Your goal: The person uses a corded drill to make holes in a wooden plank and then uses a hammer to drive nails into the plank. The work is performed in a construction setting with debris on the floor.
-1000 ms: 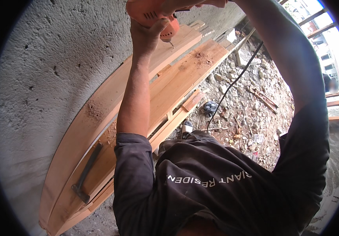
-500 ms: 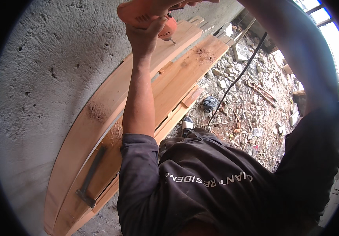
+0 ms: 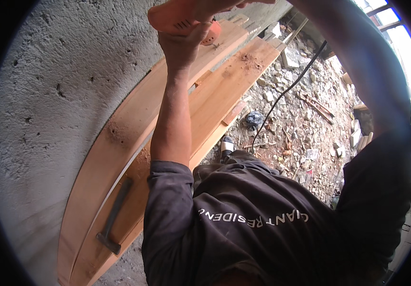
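At the top of the view an orange power drill (image 3: 169,18) is pointed at the far end of a long wooden plank (image 3: 131,112) by the wall. My left hand (image 3: 182,47) is closed around the drill's body from below. Across its upper side lies my right hand (image 3: 219,5), closed on it and partly cut off by the frame edge. The drill's front meets the plank among shavings, with little of the bit showing. A second plank (image 3: 215,90) lies alongside, with wood shavings (image 3: 250,61) near its far end. On its near part rests a hammer (image 3: 114,217).
A rough concrete wall (image 3: 62,95) borders the planks on the left. Rubble (image 3: 305,138) covers the ground to the right, crossed by a black cable (image 3: 289,88). A dark plastic bag (image 3: 253,120) lies there near my foot in a sandal (image 3: 227,145).
The drill and both hands have shifted slightly right in the view. Less of the bit shows above the plank now. The whole view has moved a little.
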`<state>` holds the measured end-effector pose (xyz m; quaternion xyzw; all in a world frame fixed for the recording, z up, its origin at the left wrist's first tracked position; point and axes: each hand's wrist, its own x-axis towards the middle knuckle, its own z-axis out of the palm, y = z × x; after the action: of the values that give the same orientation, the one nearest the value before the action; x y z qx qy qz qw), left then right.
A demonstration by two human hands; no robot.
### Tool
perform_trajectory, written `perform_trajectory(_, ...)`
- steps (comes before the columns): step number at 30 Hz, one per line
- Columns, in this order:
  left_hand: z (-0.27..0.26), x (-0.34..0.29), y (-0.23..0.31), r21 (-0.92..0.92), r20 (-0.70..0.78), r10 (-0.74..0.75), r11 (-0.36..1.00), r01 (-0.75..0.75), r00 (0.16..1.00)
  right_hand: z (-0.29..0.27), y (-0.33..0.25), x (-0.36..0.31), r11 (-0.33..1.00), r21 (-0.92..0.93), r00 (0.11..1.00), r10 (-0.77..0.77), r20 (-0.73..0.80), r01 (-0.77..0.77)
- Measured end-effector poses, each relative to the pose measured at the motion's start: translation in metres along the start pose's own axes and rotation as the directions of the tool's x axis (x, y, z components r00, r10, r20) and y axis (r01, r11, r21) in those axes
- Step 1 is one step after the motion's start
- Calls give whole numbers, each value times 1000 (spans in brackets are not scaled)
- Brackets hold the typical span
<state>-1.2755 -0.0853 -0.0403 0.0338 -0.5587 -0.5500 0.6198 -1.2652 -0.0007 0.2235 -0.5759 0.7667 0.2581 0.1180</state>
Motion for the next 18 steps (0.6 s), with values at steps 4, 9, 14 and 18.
perform_trajectory(4,7,-3,6,-50,-12,45,998,-46,999,-4,26,8,976,6,975,-216,46,216)
perform_trajectory(9,0,-7,0,-9,-10,16,1000,-16,1000,-6,21,9,974,-44,972,-219,85,223)
perform_trajectory(14,4,-10,2,-12,-48,40,999,-41,998,-1,23,10,975,-22,973,-221,60,223)
perform_trajectory(18,5,-11,-1,17,-54,37,999,-36,998,1,25,10,979,-13,977,-202,72,203)
